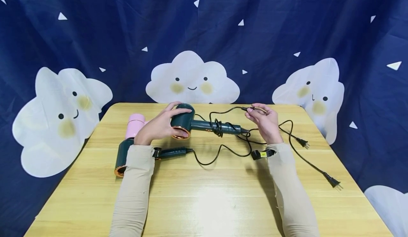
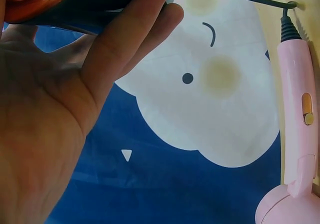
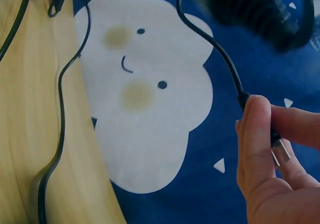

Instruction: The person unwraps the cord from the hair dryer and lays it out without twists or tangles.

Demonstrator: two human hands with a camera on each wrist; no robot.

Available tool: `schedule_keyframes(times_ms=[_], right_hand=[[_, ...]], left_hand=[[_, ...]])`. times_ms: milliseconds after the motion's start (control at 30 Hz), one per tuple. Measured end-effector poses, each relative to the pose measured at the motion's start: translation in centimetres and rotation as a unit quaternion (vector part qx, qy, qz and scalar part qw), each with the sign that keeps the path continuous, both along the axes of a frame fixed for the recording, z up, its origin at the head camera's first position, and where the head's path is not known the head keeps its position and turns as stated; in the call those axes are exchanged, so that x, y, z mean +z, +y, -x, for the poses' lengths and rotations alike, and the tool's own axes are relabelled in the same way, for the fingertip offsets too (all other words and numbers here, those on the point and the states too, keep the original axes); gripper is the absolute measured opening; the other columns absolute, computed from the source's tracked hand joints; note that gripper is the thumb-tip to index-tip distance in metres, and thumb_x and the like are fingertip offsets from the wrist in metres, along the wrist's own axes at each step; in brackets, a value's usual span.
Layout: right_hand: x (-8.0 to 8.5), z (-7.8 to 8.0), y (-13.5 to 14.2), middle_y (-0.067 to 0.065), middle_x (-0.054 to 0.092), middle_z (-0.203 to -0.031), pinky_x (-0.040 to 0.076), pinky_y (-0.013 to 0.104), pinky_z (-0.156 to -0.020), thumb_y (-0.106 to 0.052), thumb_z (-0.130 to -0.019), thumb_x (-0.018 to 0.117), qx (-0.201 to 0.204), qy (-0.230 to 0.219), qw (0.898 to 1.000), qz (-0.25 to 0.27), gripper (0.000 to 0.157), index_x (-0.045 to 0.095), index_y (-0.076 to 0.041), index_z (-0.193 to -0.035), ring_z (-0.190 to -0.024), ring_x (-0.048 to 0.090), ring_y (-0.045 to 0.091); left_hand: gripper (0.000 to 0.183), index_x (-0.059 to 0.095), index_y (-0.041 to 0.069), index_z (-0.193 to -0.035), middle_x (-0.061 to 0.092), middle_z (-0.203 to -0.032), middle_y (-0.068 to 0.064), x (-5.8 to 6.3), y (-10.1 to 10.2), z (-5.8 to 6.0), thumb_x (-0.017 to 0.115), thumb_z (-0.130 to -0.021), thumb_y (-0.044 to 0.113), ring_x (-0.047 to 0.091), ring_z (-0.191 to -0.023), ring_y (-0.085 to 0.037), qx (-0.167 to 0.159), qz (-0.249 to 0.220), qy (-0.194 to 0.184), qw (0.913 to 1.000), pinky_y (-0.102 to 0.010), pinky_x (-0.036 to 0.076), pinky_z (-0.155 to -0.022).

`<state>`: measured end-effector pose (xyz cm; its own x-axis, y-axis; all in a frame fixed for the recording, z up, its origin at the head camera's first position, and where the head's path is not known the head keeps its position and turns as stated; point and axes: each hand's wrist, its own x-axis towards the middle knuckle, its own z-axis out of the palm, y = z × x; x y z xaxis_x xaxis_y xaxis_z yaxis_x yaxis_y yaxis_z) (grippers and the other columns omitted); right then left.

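My left hand (image 1: 157, 126) grips the head of a dark green hair dryer (image 1: 182, 113) with a copper rim, held above the table. Its handle points right, and black cord (image 1: 218, 128) is looped round it. Between thumb and fingers of my right hand (image 1: 266, 124) I pinch the plug (image 3: 274, 137) of a black cord; its metal prongs show in the right wrist view. A second green hair dryer (image 1: 173, 152) lies on the table, partly behind my left forearm. Beyond it is a pink hair dryer (image 2: 299, 119), mostly covered by my left hand in the head view.
Two black plugs (image 1: 331, 180) lie with their cords at the right of the wooden table (image 1: 204, 201). A black piece with a yellow label (image 1: 263, 154) sits by my right wrist. A blue curtain (image 1: 197, 24) with printed clouds surrounds the table's back and sides.
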<state>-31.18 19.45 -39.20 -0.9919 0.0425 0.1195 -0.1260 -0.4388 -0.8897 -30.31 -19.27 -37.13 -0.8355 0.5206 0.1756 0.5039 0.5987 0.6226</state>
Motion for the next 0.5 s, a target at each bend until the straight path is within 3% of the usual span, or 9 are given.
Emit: schedule_keyframes(times_ms=[500], right_hand=[[2.8,-1.9,-1.3,0.009,0.077,-0.093,0.063,0.03,-0.08,0.017,-0.089,0.069,0.014,0.047,0.998,0.035,0.022,0.067,0.0,-0.103,-0.08,0.078,0.02]], left_hand=[[0.087,0.056,0.036,-0.146,0.027,-0.167,-0.004,-0.4,-0.1,0.3,0.095,-0.069,0.047,0.05,-0.134,-0.039,0.002,0.005,-0.001,1.0,-0.055,0.05,-0.105]])
